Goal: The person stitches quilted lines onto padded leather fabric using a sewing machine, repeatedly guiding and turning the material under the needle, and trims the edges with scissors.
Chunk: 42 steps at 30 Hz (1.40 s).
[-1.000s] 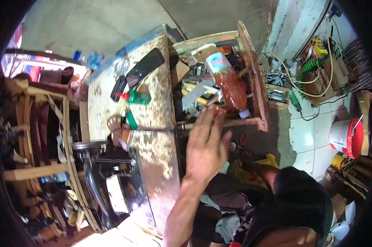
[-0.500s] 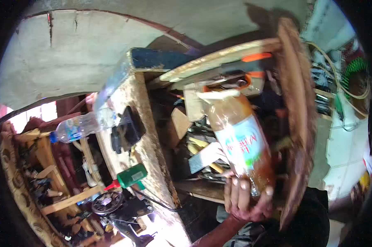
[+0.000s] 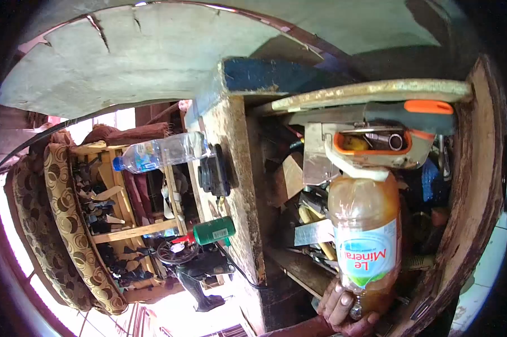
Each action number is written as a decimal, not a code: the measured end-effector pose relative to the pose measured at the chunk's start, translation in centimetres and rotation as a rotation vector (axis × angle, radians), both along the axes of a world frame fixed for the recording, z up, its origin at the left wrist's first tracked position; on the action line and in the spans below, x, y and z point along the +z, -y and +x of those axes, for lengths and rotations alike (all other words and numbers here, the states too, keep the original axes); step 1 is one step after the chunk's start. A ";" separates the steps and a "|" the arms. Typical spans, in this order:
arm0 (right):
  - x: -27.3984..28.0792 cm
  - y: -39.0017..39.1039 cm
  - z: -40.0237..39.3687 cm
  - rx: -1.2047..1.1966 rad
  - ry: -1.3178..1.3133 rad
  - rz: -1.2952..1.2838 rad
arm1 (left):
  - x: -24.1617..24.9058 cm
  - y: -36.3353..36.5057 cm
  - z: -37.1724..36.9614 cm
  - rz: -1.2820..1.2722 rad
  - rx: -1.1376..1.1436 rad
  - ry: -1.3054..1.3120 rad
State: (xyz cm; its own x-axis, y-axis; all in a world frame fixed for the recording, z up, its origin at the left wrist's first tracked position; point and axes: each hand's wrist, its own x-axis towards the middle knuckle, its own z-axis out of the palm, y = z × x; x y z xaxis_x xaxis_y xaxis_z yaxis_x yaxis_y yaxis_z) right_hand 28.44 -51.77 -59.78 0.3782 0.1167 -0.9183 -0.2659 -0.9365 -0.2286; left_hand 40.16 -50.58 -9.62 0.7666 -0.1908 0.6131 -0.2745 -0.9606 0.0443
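Observation:
My left hand [image 3: 347, 309] is closed around the lower end of a large clear bottle [image 3: 343, 202] with brown staining and a Le Minerale label. A curved white strip lies at the bottle's upper end. Just beyond that end sits a metal tool with an orange-rimmed handle opening [image 3: 371, 151], beside a saw with an orange and grey handle [image 3: 428, 107]. Under and beside the bottle are a flat metal plate [image 3: 314, 232] and several hand tools inside a wooden box [image 3: 483, 185]. My right hand is out of view.
On the worn wooden ledge [image 3: 236, 168] are a clear water bottle [image 3: 163, 153], a black object [image 3: 214, 171] and a green bottle with a red nozzle [image 3: 214, 231]. A handwheel [image 3: 177, 251] and patterned cushions [image 3: 79, 230] appear at left.
The view has shifted and turned. My left hand and the large bottle appear farther right and lower, with the bottle more vertical in the picture. My hand still holds it.

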 end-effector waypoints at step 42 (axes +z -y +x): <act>62.0 4.5 -12.6 0.568 0.668 1.605 | 15.9 -7.4 -35.6 -2.280 0.414 -0.130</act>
State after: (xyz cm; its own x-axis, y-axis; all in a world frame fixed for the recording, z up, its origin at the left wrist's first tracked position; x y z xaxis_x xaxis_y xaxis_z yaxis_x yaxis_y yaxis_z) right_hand 15.86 -56.25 2.24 0.1972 0.8613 0.4683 0.4709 0.3357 -0.8158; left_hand 4.55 -43.23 6.32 0.6087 0.6091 -0.5085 -0.0558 0.6721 0.7383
